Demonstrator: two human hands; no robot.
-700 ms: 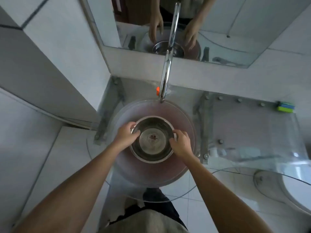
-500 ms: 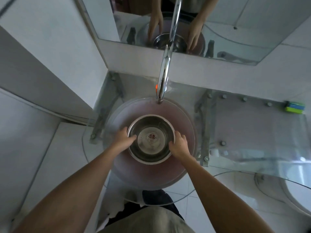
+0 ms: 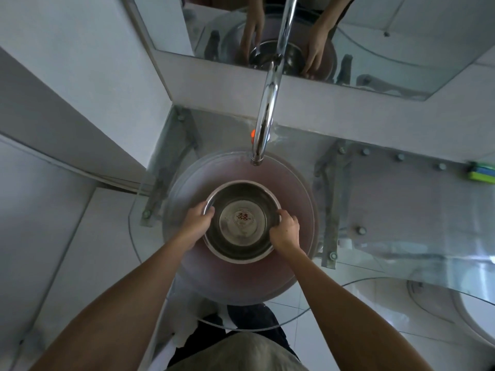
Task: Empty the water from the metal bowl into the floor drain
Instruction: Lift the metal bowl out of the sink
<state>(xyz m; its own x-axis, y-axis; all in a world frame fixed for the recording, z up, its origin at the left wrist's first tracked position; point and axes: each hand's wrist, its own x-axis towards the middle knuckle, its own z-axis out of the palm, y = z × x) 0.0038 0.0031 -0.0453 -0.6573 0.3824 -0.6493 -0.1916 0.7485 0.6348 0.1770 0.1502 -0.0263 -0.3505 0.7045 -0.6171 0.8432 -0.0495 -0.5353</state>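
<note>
A chrome tap (image 3: 267, 103) is arching out from the far wall and ending over the far edge of a round, pinkish glass basin (image 3: 302, 199), which is sitting in a clear glass counter (image 3: 401, 210) bolted to metal brackets. The spout is hanging above the far side of the bowl (image 3: 242, 253), not touching it. The bowl is sitting inside the basin, near its middle, upright and level. Its inside is showing a flat bottom with a small red mark in the centre; whether water is lying in it cannot be told from this view, though the bottom is looking slightly glossy. The left hand (image 3: 195, 226) is clasping the bowl's left rim, with the fingers (image 3: 207, 211) curled over the edge into the bowl. The right hand (image 3: 285, 232) is gripping the right rim in the same way, fingers wrapped round the edge. Both forearms are reaching in from the near side. A mirror (image 3: 375, 44) on the far wall is reflecting the hands, the bowl and the tap. At the far right of the counter a green and blue sponge (image 3: 480, 172) is lying against the wall, well apart from the basin. Through the glass, pale floor tiles are showing below, and part of a white round fixture (image 3: 476, 317) is showing at the near right. A tiled wall corner is jutting in on the left, just beside the basin's bracket.
</note>
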